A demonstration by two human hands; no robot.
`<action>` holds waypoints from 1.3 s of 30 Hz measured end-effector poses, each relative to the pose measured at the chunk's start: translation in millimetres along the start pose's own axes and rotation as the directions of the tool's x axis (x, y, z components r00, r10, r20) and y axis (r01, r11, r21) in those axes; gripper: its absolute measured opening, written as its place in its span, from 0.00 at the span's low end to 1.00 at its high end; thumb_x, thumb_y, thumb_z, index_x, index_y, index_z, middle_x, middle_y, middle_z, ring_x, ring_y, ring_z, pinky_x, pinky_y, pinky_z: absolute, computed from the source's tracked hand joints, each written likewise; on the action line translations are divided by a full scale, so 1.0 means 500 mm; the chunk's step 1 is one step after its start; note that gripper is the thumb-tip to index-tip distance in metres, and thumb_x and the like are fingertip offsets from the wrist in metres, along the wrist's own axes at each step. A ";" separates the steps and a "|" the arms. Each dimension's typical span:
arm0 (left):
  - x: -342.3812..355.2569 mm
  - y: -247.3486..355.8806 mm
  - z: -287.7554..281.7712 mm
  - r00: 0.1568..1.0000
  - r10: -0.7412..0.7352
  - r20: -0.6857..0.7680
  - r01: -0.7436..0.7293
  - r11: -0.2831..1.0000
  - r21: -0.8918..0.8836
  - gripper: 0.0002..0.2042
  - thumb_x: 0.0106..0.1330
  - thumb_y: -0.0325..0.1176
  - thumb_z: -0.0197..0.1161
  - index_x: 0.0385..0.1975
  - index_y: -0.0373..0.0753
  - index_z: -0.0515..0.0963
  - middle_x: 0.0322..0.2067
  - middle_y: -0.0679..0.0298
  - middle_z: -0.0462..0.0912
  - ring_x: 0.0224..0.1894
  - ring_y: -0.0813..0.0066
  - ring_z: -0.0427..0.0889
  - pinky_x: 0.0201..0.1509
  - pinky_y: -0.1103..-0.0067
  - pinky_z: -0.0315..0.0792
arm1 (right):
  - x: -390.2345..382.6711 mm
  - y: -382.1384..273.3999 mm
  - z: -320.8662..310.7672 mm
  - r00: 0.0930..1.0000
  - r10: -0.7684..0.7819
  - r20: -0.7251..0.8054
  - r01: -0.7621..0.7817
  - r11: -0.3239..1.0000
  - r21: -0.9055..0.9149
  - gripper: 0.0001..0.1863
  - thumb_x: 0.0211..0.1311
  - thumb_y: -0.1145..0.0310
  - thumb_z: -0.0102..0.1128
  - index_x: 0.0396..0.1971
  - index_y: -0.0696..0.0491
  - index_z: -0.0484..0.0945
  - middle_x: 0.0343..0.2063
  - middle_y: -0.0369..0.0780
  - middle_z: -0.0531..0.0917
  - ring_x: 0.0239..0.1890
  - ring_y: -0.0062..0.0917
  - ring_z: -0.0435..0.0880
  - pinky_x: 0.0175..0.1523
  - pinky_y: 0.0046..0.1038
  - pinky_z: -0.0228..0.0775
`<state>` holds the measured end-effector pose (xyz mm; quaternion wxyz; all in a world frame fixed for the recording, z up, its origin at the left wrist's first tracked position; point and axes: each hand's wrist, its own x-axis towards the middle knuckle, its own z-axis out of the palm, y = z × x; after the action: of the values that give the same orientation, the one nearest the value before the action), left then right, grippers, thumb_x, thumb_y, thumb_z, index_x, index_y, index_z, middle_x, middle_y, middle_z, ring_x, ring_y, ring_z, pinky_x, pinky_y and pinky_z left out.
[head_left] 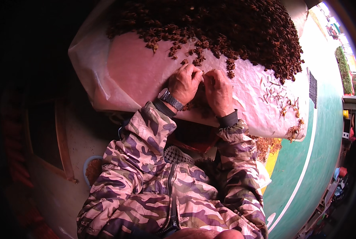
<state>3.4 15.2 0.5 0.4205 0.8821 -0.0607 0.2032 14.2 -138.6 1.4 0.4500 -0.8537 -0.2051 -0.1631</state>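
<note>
A heap of dark brown star anise (257, 32) covers the far part of a table spread with pale plastic sheeting (130, 67). At its near edge my left hand (186, 85), with a watch on the wrist, is pinched closed beside my right hand (220, 91). Their fingertips almost meet around something small that I cannot make out. More dark pieces lie partly hidden under my hands. Thin loose stems (277, 93) are scattered over the sheet to the right.
A light blue bowl of brown bits (92, 171) sits low at left near a wooden frame (64, 131). A pile of stems (264, 145) is below the table's right end. Green flooring with a white line (321, 139) runs along the right, with assorted items beyond.
</note>
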 end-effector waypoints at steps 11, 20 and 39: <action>0.007 -0.012 -0.064 0.946 -0.187 0.266 0.177 0.982 0.063 0.11 0.66 0.38 0.72 0.36 0.36 0.82 0.27 0.61 0.88 0.29 0.68 0.87 0.36 0.72 0.80 | -0.008 0.000 -0.040 0.999 0.001 0.036 -0.008 0.984 0.181 0.07 0.61 0.77 0.65 0.37 0.57 0.77 0.34 0.44 0.82 0.28 0.36 0.83 0.36 0.35 0.77; 0.060 -0.037 -0.011 0.988 0.154 -0.002 -0.145 0.935 0.324 0.15 0.58 0.33 0.74 0.46 0.43 0.86 0.44 0.57 0.80 0.48 0.55 0.78 0.56 0.64 0.74 | -0.011 0.013 -0.024 0.990 0.135 0.044 -0.140 0.982 0.128 0.06 0.62 0.74 0.67 0.35 0.55 0.78 0.34 0.45 0.84 0.34 0.41 0.85 0.39 0.36 0.77; 0.032 0.001 -0.006 0.969 0.240 0.054 -0.242 0.969 0.040 0.08 0.63 0.24 0.69 0.40 0.36 0.80 0.35 0.55 0.85 0.39 0.52 0.85 0.43 0.65 0.79 | 0.013 0.005 -0.013 0.995 -0.061 -0.083 0.063 0.998 0.030 0.06 0.59 0.78 0.66 0.32 0.54 0.77 0.34 0.42 0.85 0.37 0.42 0.85 0.42 0.38 0.78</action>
<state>17.1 18.5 9.1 0.3705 0.8824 -0.1730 0.2326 20.5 -143.8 6.3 0.4664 -0.8322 -0.2155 -0.2084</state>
